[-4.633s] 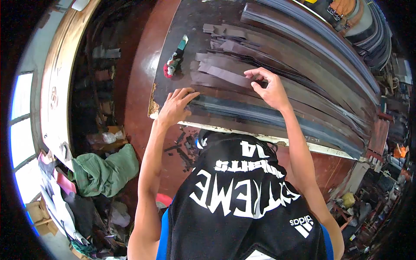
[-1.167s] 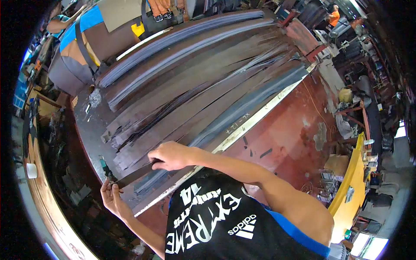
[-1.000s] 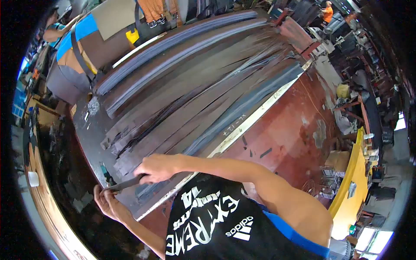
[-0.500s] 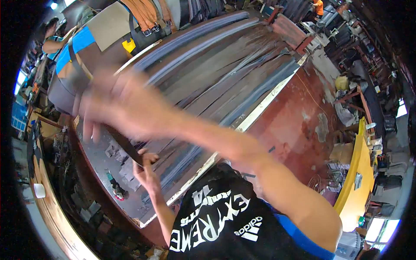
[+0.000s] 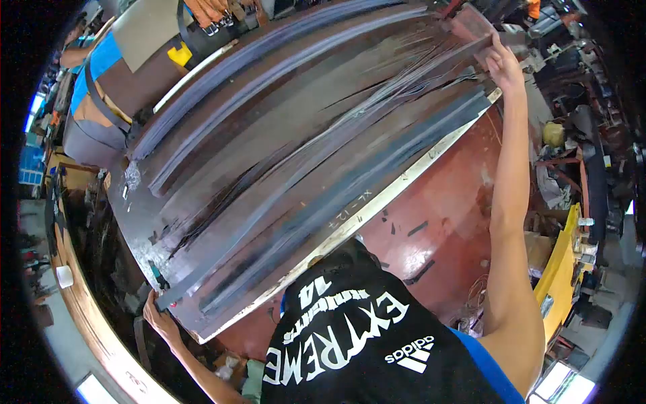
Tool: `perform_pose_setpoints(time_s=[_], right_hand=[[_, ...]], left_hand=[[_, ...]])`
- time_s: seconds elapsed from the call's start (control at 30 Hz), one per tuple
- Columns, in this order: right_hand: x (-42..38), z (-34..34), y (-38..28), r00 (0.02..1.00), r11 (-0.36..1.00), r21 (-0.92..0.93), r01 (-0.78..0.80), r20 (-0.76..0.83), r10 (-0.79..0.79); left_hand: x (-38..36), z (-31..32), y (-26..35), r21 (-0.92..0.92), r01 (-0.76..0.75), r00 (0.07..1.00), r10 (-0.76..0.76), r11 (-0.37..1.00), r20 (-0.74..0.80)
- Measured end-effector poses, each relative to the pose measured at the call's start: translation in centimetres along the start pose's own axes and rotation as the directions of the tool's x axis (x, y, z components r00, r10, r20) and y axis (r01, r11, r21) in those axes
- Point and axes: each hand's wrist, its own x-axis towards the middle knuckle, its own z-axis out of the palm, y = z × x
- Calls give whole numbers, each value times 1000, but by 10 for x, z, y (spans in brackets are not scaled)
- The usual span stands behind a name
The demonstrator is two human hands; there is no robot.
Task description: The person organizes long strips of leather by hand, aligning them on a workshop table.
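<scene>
My right hand (image 5: 503,64) is closed round the far end of a long dark grey strip (image 5: 195,277), near the table's upper right corner. At the lower left corner, my left hand (image 5: 160,316) grips the other end, its fingers partly hidden. Between them the strip stretches diagonally over the table (image 5: 145,236), above other loose strips (image 5: 377,101). A bundle of blue-grey strips (image 5: 377,176) lies along the near edge. Close to my left hand is a green-handled tool (image 5: 158,275).
Further bundles of strips (image 5: 282,50) lie along the far side. Beyond them are a large covered roll (image 5: 101,138) and orange straps (image 5: 208,13). A yellow panel (image 5: 562,249) stands at right. Dark scraps (image 5: 418,229) lie on the red floor (image 5: 444,202).
My hands, earlier close together at the left of the table, are now far apart. My right hand has swung to the upper right, my left hand down and left; the strip is stretched between them.
</scene>
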Motion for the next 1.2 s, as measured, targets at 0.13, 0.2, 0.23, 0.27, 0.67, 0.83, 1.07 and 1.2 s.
perform_pose_setpoints(time_s=[0.13,0.2,0.23,0.27,0.67,0.83,1.07,1.2], right_hand=[[20,-57,49,980,983,141,-117,-143,137],[24,-82,75,971,968,202,-149,-155,182],[31,-96,89,963,952,259,-161,-170,209],[40,-118,103,946,943,257,-212,-187,264],[65,-240,187,852,873,-160,-461,-354,385],[70,-240,190,845,880,-187,-436,-421,329],[63,-246,196,808,796,-387,-466,-552,205],[56,-249,199,837,863,-320,-392,-513,190]], left_hand=[[-5,9,7,261,-172,982,144,950,124],[-16,27,4,287,-175,978,133,942,160],[-19,30,25,235,-178,968,127,955,215],[-27,40,19,257,-184,966,126,949,225],[-74,57,8,411,11,964,-119,912,239],[-65,49,0,409,91,959,-191,908,210],[-63,52,-5,450,60,956,-182,891,232],[-71,61,-17,478,18,964,-142,878,224]])
